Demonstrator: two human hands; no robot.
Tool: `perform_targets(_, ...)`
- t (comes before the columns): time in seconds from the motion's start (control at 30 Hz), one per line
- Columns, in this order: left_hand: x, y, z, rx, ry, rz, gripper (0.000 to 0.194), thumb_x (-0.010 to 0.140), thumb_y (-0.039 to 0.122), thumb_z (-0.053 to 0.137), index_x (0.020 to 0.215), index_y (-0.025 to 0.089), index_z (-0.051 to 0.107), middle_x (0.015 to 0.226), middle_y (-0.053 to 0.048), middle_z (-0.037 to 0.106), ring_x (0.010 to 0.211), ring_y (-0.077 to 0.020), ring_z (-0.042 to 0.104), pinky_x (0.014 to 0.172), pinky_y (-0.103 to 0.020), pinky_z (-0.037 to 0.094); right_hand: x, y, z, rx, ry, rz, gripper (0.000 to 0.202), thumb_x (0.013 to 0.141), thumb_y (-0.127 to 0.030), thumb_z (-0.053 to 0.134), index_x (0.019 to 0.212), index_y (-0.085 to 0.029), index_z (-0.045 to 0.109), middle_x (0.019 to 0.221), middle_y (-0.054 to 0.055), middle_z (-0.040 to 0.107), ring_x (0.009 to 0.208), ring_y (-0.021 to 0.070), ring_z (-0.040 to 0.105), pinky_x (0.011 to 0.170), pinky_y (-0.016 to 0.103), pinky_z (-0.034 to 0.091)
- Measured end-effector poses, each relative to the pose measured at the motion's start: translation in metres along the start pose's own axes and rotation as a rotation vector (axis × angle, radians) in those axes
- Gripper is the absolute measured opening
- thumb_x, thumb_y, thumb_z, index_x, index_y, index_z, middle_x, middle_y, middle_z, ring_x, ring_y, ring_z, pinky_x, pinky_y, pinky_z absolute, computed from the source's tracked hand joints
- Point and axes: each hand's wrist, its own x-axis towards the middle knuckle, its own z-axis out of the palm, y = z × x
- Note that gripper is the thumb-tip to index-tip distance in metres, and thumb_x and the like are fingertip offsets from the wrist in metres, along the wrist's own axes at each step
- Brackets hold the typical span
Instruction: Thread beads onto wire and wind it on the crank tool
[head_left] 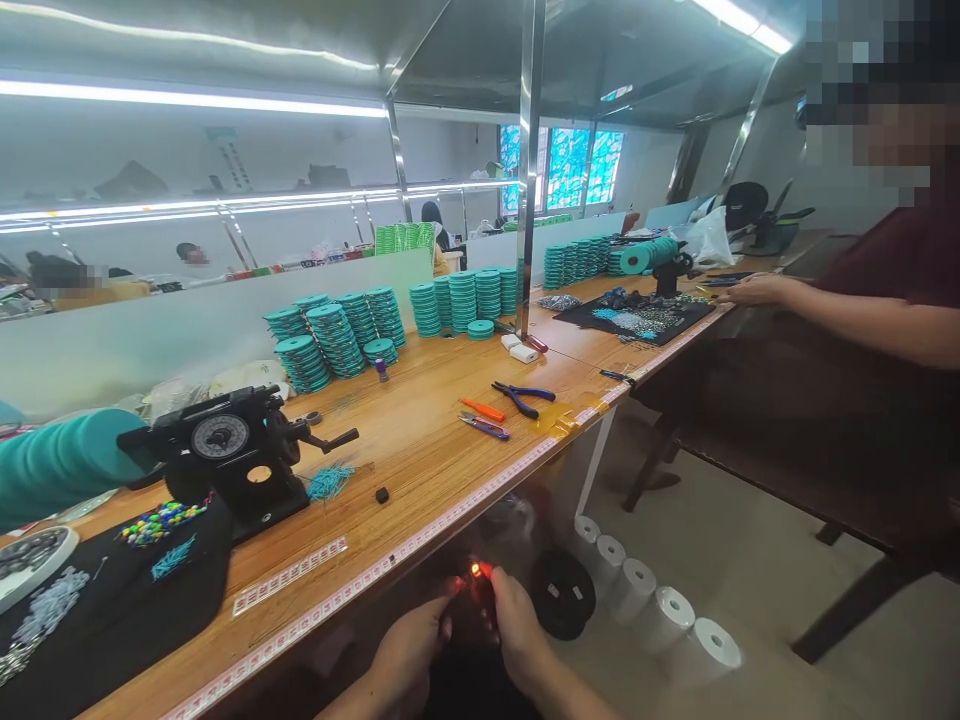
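Your left hand and right hand curl by one red light, grip unclear; five white rolls stand nearby.

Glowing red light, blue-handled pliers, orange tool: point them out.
Glowing red light (475,569), head view: its bright centre.
Blue-handled pliers (513,391), head view: near the pivot.
Orange tool (484,410), head view: middle of its body.

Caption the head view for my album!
Small orange light glowing between bare left hand and right hand, beside brown wooden workbench.

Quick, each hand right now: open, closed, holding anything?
Left hand: fingers curled; any grip can't be told.
Right hand: fingers by a small red glow; what it holds can't be told.
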Motion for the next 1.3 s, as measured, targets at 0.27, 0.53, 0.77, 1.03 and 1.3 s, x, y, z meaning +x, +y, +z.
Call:
perform_targets(0.27,-0.004,0.0,0.002,-0.039,0.03,0.027,0.018,0.062,0.031,0.073,0.051,0.019,0.064,0.057,-0.003,0.06,0.067,-0.0229,0.058,0.066,-0.029,0.041,-0.004,0.002,-0.006,-0.138,-0.014,-0.091,0.042,0.076,-0.057,0.047,0.055,-0.021,0.053,0.06,-0.001,0.051,0.054,0.0144,0.047,0.045,0.024,0.031)
perform_targets(0.53,-0.015,0.007,-0.002,0.046,-0.055,0.023,0.034,0.065,0.04,0.07,0.041,0.02,0.054,0.041,0.004,0.039,0.046,-0.014,0.037,0.054,-0.027,0.028,-0.019,-0.003,-0.011,-0.167,-0.049,-0.107,0.052,0.083,-0.065,0.035,0.061,-0.021,0.05,0.058,0.0,0.045,0.051,0.0135,0.041,0.044,0.025,0.029)
perform_targets(0.77,-0.021,0.006,0.005,0.145,-0.187,-0.005,0.029,0.063,0.042,0.069,0.052,0.017,0.06,0.035,0.007,0.036,0.036,-0.0087,0.026,0.044,-0.026,0.014,-0.051,-0.096,-0.004,-0.481,-0.013,-0.85,0.023,0.091,-0.04,0.043,0.096,-0.018,0.047,0.079,0.004,0.053,0.072,0.0169,0.051,0.065,0.026,0.042)
perform_targets(1.03,-0.062,0.053,-0.029,0.19,-0.57,0.325,0.022,0.063,0.037,0.076,0.063,0.015,0.074,0.069,-0.006,0.066,0.063,-0.0141,0.053,0.061,-0.025,0.037,0.031,-0.18,0.077,-1.082,-0.08,-0.943,0.01,0.075,-0.006,0.058,0.069,-0.013,0.062,0.08,0.014,0.06,0.083,0.0262,0.055,0.077,0.037,0.04)
perform_targets(1.3,-0.111,0.096,-0.085,-0.21,-0.139,0.341,0.027,0.057,0.042,0.079,0.063,0.016,0.072,0.066,-0.004,0.061,0.059,-0.016,0.053,0.062,-0.028,0.045,-0.055,-0.143,0.087,-0.55,-0.622,-0.624,0.029,0.084,-0.044,0.054,0.093,-0.017,0.061,0.086,0.005,0.065,0.064,0.0148,0.057,0.055,0.025,0.044)
